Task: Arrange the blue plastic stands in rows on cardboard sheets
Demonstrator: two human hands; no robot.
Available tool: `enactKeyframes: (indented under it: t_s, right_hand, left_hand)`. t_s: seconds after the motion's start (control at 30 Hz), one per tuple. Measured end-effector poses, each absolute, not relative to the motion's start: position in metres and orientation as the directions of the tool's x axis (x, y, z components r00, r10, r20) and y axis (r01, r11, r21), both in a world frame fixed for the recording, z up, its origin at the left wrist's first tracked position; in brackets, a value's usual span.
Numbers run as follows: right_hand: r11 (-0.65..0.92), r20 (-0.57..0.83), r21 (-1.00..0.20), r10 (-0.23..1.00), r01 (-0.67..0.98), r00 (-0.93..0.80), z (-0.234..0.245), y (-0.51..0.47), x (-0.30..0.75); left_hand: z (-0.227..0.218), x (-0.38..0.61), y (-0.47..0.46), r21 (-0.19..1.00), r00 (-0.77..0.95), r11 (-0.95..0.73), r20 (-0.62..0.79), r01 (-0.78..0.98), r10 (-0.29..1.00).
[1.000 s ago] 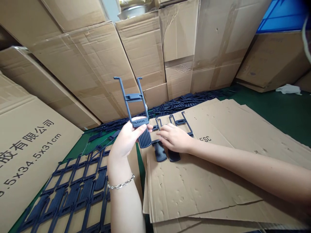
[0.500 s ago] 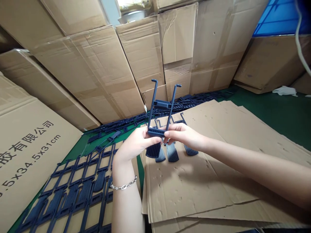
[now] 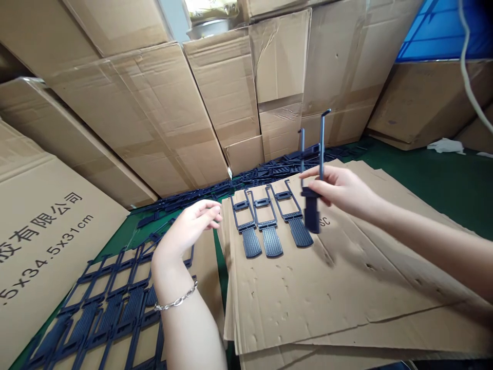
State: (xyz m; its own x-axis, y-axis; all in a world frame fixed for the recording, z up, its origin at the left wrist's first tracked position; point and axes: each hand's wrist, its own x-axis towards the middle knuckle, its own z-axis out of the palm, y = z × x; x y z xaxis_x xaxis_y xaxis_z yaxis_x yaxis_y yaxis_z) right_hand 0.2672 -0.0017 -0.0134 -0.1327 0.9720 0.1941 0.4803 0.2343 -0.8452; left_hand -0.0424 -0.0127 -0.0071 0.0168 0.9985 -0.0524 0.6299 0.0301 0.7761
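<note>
Here: One Frame Upright in the Right Grip, Three Flat on Cardboard

Right hand: grip narrow, thumb and fingers closed around the lower block of a dark blue plastic frame. Frame upright and seen almost edge-on, ribbed paddle downward, two long arms with bent tips upward. Position: above the cardboard, just beside the printed letters "SC".

Left hand: grip open, fingers loosely curled, nothing held. Position: raised just beside the left edge of the cardboard, with a silver chain bracelet around the wrist.

Below and left of the right hand: three matching frames, flat and side by side, close together without overlap, ribbed paddles toward the camera, on a stack of corrugated cardboard sheets.

Lower left: many more dark blue frames in overlapping rows on a separate cardboard sheet. Farther back: a long heap of similar dark blue parts along the base of large cardboard cartons. Under the sheets: a green surface. Far left: a carton printed with Chinese characters and "34.5x31cm". Upper right: a blue panel, a white cord and, on the green surface, a white cloth.
</note>
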Motion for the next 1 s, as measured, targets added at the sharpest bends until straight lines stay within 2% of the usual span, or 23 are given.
enactKeyframes:
  t_s: [0.07, 0.1, 0.13, 0.17, 0.2, 0.27, 0.4, 0.7, 1.0]
  right_hand:
    - [0.187, 0.227, -0.525, 0.971, 0.831, -0.075, -0.010, 0.001, 0.288]
    - [0.126, 0.198, -0.334, 0.978, 0.934, -0.061, -0.011, 0.003, 0.297]
    - [0.068, 0.142, -0.175, 0.989, 0.982, -0.044, -0.014, 0.004, 0.303]
    - [0.026, 0.069, -0.068, 0.997, 0.997, -0.021, -0.020, 0.005, 0.308]
    - [0.004, -0.009, -0.014, 1.000, 1.000, -0.004, -0.027, 0.007, 0.310]
    - [0.027, -0.126, -0.009, 0.992, 1.000, -0.027, -0.045, 0.010, 0.310]
    - [0.116, -0.183, -0.067, 0.975, 0.991, -0.126, -0.072, 0.016, 0.299]
    - [0.140, -0.137, -0.155, 0.977, 0.978, -0.162, -0.073, 0.015, 0.281]
    - [0.255, -0.146, -0.202, 0.947, 0.946, -0.286, -0.075, 0.023, 0.269]
  left_hand:
    - [-0.015, -0.057, -0.007, 0.684, -0.111, 0.103, -0.032, 0.722, 0.993]
    - [-0.019, -0.062, -0.004, 0.653, -0.148, 0.131, -0.030, 0.746, 0.989]
    - [-0.023, -0.066, -0.001, 0.634, -0.170, 0.154, -0.036, 0.758, 0.985]
    - [-0.027, -0.069, 0.002, 0.615, -0.183, 0.174, -0.049, 0.769, 0.982]
    - [-0.030, -0.070, 0.004, 0.599, -0.185, 0.188, -0.067, 0.778, 0.980]
    - [-0.033, -0.067, 0.006, 0.581, -0.164, 0.197, -0.109, 0.790, 0.980]
    - [-0.032, -0.055, 0.007, 0.546, -0.137, 0.204, -0.161, 0.812, 0.977]
    - [-0.030, -0.053, 0.008, 0.513, -0.146, 0.217, -0.177, 0.831, 0.973]
    - [-0.030, -0.052, 0.008, 0.504, -0.138, 0.210, -0.177, 0.838, 0.975]
